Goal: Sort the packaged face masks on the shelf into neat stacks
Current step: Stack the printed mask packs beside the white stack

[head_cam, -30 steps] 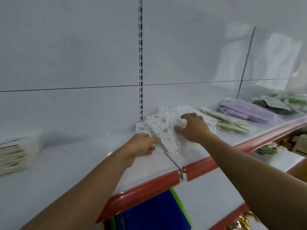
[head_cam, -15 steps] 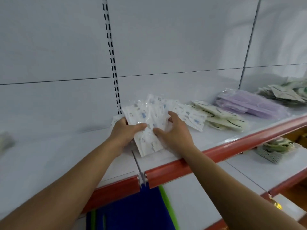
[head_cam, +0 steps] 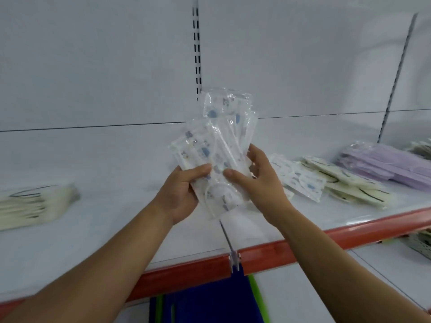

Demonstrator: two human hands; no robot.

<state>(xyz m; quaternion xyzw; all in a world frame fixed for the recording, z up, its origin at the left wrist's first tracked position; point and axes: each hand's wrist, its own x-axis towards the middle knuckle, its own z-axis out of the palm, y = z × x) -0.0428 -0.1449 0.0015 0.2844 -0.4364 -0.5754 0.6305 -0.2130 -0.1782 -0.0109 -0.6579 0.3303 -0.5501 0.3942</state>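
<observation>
As hands (head_cam: 179,197) (head_cam: 261,185) grip packets (head_cam: 224,127), shelf edge (head_cam: 279,252) lies below

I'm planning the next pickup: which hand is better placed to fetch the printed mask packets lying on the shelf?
Probably the right hand: the loose packets lie on its side, close by, while the left hand grips the held bundle and could likely keep it.

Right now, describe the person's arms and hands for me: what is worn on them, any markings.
The left hand and right hand are bare: no gloves, rings or watch show. The left forearm and right forearm are bare too, with no sleeve or band visible down to the frame's edge.
</observation>
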